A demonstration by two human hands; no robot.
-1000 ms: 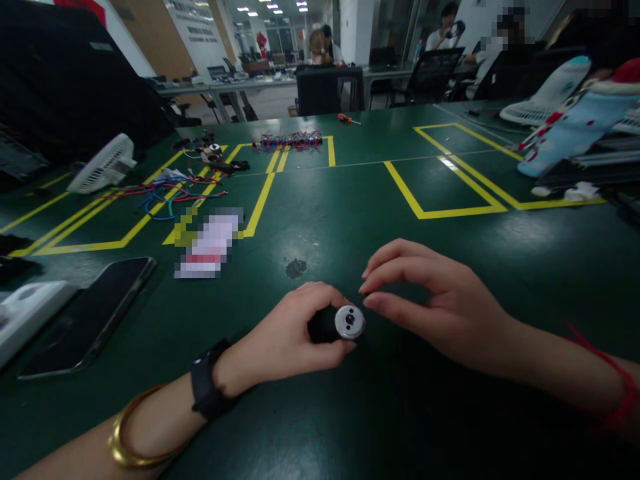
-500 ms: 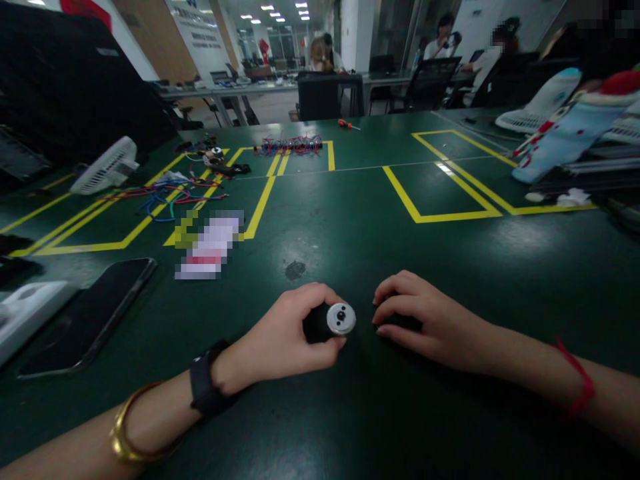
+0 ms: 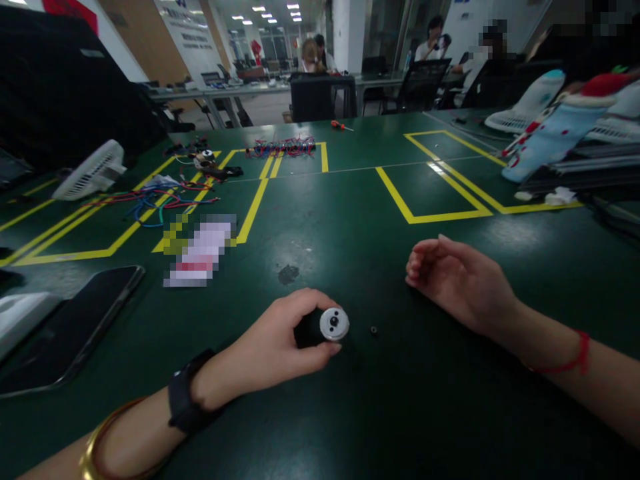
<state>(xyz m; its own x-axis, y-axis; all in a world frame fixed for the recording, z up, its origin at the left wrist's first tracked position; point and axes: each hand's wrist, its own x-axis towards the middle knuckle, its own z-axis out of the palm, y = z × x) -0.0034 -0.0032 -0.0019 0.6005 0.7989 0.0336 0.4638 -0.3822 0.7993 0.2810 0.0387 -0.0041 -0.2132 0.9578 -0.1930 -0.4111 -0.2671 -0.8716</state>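
My left hand point(image 3: 273, 337) is wrapped round a small cylindrical motor point(image 3: 334, 324) with a dark body. Its silver end face, marked by a dark centre and two small holes, points up and toward me. Just right of it, a tiny dark ring-shaped part point(image 3: 373, 330) lies on the green table, apart from both hands. Farther right, my right hand point(image 3: 463, 283) is turned with its palm partly showing. Its fingers are loosely curled and I see nothing in them.
Left on the table point(image 3: 320, 413) lie a phone point(image 3: 75, 327), a white power strip point(image 3: 25, 320), a pixelated paper point(image 3: 200, 250) and coloured wires point(image 3: 155, 197). An orange screwdriver point(image 3: 340, 125) lies at the back. A snowman-like blue figure point(image 3: 550, 140) stands right. People sit beyond.
My right hand has moved right and away from the motor and turned its palm up, uncovering the tiny ring-shaped part. My left hand keeps hold of the motor. The view has shifted slightly.
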